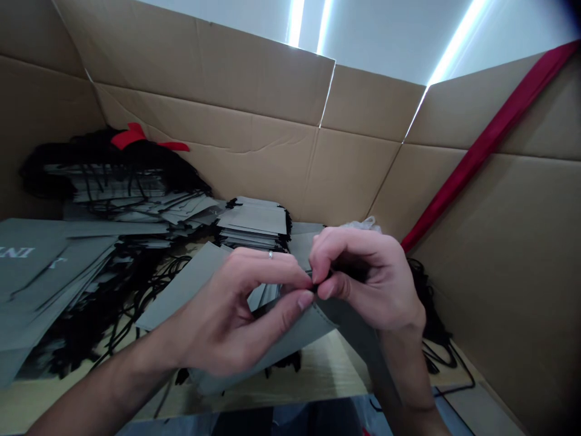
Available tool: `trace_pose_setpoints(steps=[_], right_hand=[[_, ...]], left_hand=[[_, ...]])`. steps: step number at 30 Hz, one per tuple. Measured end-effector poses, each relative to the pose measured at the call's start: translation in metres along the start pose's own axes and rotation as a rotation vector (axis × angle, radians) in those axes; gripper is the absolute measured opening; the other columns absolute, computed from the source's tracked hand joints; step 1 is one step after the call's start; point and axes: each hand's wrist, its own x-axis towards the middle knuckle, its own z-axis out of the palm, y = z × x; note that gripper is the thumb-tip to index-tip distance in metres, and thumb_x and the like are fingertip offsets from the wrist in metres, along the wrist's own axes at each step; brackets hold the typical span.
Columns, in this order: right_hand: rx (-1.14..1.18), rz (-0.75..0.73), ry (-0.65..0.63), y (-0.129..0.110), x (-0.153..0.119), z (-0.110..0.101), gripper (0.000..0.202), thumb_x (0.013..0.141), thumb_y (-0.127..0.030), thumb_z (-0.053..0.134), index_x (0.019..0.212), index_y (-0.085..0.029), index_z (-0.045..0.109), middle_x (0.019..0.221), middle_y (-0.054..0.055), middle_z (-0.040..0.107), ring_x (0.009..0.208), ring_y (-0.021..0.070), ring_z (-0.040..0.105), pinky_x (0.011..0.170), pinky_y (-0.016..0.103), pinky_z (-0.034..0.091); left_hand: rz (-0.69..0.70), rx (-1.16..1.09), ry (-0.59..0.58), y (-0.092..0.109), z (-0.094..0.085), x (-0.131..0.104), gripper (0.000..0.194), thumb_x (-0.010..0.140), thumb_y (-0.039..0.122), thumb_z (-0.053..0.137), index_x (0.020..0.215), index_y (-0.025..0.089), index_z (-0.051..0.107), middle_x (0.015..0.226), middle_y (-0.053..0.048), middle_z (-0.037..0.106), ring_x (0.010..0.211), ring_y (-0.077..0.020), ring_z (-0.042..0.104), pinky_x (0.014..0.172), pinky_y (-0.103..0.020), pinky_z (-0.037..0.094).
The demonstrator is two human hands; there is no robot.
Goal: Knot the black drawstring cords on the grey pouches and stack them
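Note:
My left hand (240,315), with a ring on one finger, is closed, its thumb and forefinger pinching a black cord (315,288). Right against those fingertips, my right hand (372,284) pinches the same small dark bit of cord, most of which the fingers hide. Just under both hands is a grey sheet-like piece (302,336) with a stitched-looking edge, tilted over the table; it may be a pouch or bag. Another grey flat piece (186,284) lies behind my left wrist.
Cardboard walls (218,127) enclose the wooden table (338,363). Grey pieces with black cords are heaped at the left (118,188), and a neat stack (256,221) stands at the back. A red ribbon (485,145) runs down the right wall, above loose black cords (436,315).

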Motion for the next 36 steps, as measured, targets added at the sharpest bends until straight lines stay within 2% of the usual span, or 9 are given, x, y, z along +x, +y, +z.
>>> trace_pose_setpoints(steps=[5, 9, 12, 16, 19, 25, 29, 33, 36], right_hand=[[0.147, -0.031, -0.001, 0.003, 0.001, 0.004, 0.020, 0.092, -0.027, 0.098, 0.089, -0.020, 0.079, 0.078, 0.000, 0.076, 0.067, 0.0135, 0.072, 0.061, 0.025, 0.058], [0.037, -0.020, 0.059, -0.002, 0.002, 0.001, 0.024, 0.087, -0.028, 0.102, 0.099, -0.021, 0.083, 0.086, 0.000, 0.078, 0.069, 0.0120, 0.070, 0.060, 0.022, 0.055], [-0.054, 0.060, 0.142, -0.009, 0.000, -0.003, 0.031, 0.087, -0.036, 0.102, 0.109, -0.022, 0.085, 0.088, 0.000, 0.077, 0.063, 0.0086, 0.058, 0.053, 0.021, 0.046], [-0.119, 0.160, 0.195, -0.015, 0.000, -0.003, 0.032, 0.083, -0.041, 0.105, 0.099, -0.020, 0.085, 0.073, -0.004, 0.069, 0.056, 0.0071, 0.048, 0.047, 0.020, 0.037], [-0.124, 0.220, 0.198, -0.015, 0.001, 0.000, 0.030, 0.081, -0.037, 0.107, 0.091, -0.020, 0.084, 0.068, -0.004, 0.069, 0.055, 0.0065, 0.050, 0.047, 0.018, 0.038], [-0.040, 0.177, 0.180, -0.010, 0.003, 0.000, 0.022, 0.086, -0.031, 0.103, 0.088, -0.020, 0.084, 0.080, -0.001, 0.080, 0.070, 0.0109, 0.073, 0.061, 0.017, 0.056], [-0.018, 0.160, 0.162, -0.005, 0.000, -0.005, 0.021, 0.090, -0.030, 0.101, 0.086, -0.020, 0.084, 0.081, 0.000, 0.079, 0.073, 0.0107, 0.072, 0.065, 0.018, 0.056], [0.050, 0.153, 0.147, 0.001, -0.001, -0.006, 0.019, 0.091, -0.029, 0.100, 0.087, -0.019, 0.083, 0.081, 0.000, 0.079, 0.074, 0.0122, 0.073, 0.065, 0.020, 0.056], [0.075, 0.128, 0.145, 0.003, 0.000, -0.005, 0.018, 0.091, -0.026, 0.099, 0.086, -0.019, 0.083, 0.080, 0.001, 0.079, 0.074, 0.0128, 0.073, 0.067, 0.021, 0.057]], left_hand=[[-0.025, -0.221, -0.104, 0.000, -0.003, 0.003, 0.018, 0.101, 0.006, 0.069, 0.096, 0.023, 0.071, 0.079, 0.002, 0.075, 0.065, -0.0139, 0.067, 0.062, -0.027, 0.057], [-0.042, -0.037, 0.012, -0.001, 0.001, 0.003, 0.017, 0.100, 0.008, 0.067, 0.093, 0.023, 0.069, 0.073, 0.004, 0.069, 0.064, -0.0132, 0.067, 0.056, -0.025, 0.051], [-0.041, 0.080, 0.082, -0.002, 0.005, 0.002, 0.017, 0.099, 0.009, 0.065, 0.089, 0.022, 0.064, 0.070, 0.005, 0.069, 0.062, -0.0108, 0.065, 0.055, -0.024, 0.048], [-0.019, 0.174, 0.106, -0.002, 0.007, 0.001, 0.011, 0.099, 0.011, 0.065, 0.092, 0.019, 0.067, 0.073, 0.003, 0.072, 0.059, -0.0076, 0.059, 0.057, -0.022, 0.046], [-0.047, 0.218, 0.076, -0.003, 0.009, 0.000, 0.011, 0.101, 0.012, 0.063, 0.093, 0.016, 0.069, 0.074, 0.002, 0.072, 0.059, -0.0080, 0.056, 0.056, -0.025, 0.043], [0.005, 0.233, 0.042, -0.008, 0.012, -0.001, 0.015, 0.110, 0.010, 0.063, 0.097, 0.016, 0.066, 0.077, 0.005, 0.058, 0.065, -0.0086, 0.048, 0.060, -0.024, 0.039], [-0.003, 0.145, -0.026, -0.009, 0.012, 0.000, 0.023, 0.112, 0.009, 0.058, 0.091, 0.018, 0.060, 0.077, 0.005, 0.046, 0.065, -0.0093, 0.039, 0.058, -0.027, 0.031], [-0.092, -0.017, -0.110, -0.006, 0.008, 0.001, 0.033, 0.114, 0.014, 0.057, 0.082, 0.019, 0.052, 0.073, 0.005, 0.042, 0.066, -0.0102, 0.037, 0.060, -0.028, 0.031], [-0.148, -0.123, -0.159, -0.004, 0.004, 0.002, 0.033, 0.115, 0.016, 0.056, 0.082, 0.018, 0.057, 0.071, 0.005, 0.046, 0.066, -0.0098, 0.041, 0.060, -0.028, 0.033]])
